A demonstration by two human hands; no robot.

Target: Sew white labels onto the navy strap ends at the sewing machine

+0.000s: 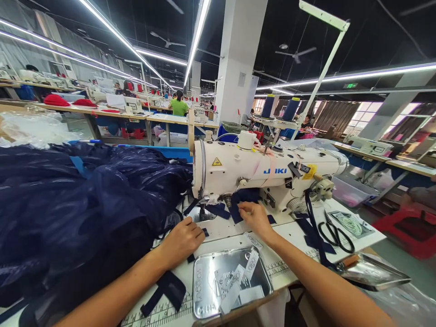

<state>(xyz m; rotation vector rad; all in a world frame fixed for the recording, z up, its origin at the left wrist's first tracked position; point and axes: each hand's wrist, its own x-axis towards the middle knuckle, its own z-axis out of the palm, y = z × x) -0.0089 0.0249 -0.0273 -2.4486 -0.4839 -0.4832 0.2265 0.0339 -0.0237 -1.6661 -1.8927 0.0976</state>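
Note:
My left hand (pixel 182 240) rests fingers-down on the white table, pressing a small navy fabric piece (pixel 191 258) near the needle of the white sewing machine (pixel 259 175). My right hand (pixel 255 218) reaches under the machine arm and pinches a navy fabric piece (pixel 238 206) that lies by the presser foot (pixel 203 213). Another navy strip (pixel 168 290) lies by my left forearm. A shallow metal tray (pixel 199 284) holding several white labels sits between my arms at the table's front edge.
A big heap of navy garments (pixel 75 213) fills the left. Black scissors (pixel 335 234) and a second metal tray (pixel 373 272) lie at the right. Thread cones (pixel 291 109) stand behind the machine. Other workers sit at distant tables.

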